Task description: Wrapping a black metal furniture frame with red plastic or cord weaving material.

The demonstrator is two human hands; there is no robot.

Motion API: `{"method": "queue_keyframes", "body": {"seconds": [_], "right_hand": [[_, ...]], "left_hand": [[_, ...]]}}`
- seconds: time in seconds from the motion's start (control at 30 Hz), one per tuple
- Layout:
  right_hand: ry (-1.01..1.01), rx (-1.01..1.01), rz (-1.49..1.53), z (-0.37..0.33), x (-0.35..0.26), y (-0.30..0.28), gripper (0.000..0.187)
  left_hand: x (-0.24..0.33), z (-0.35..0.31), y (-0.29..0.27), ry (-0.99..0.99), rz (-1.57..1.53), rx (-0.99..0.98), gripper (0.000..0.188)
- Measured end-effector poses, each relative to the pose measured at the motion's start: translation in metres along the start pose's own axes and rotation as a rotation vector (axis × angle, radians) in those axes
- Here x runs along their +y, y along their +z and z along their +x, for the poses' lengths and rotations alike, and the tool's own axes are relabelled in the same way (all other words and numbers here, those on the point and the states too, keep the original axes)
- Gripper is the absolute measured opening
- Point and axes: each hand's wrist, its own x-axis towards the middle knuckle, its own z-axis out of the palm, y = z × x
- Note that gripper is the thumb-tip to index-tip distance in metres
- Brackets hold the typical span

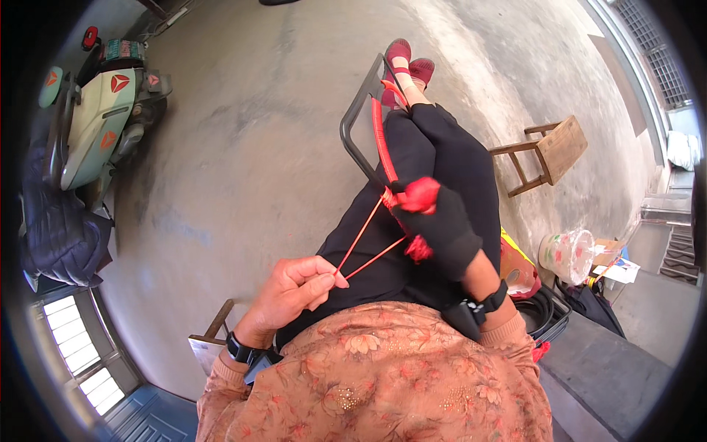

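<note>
A black bent-tube frame lies along my legs, with a red-wrapped strip on it. My right hand, in a black glove with red at the fingers, is closed around the frame's near end; motion blurs it. A clump of red cord shows below its fingers. My bare left hand pinches a thin red cord between thumb and forefinger. Two taut strands spread from this pinch, one to the wrapping on the frame, the other to the right hand.
A small wooden stool stands right of my legs. Close on my right are a clear plastic container, coiled black tubing and a grey bench. A pale green scooter is parked at the far left, on the concrete floor.
</note>
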Motion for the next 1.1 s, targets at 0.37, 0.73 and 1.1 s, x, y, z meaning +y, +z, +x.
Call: {"method": "queue_keyframes", "body": {"seconds": [0.37, 0.73, 1.1], "right_hand": [[0.029, 0.426, 0.881, -0.030, -0.009, -0.090, 0.059], [0.069, 0.399, 0.201, 0.020, 0.009, -0.054, 0.042], [0.097, 0.299, 0.387, 0.014, 0.022, -0.038, 0.049]], "left_hand": [[0.016, 0.039, 0.014, 0.367, -0.577, -0.245, 0.022], [0.011, 0.112, 0.043, 0.312, -0.114, 0.242, 0.025], [0.001, 0.112, 0.057, 0.559, 0.805, 0.526, 0.018]]}}
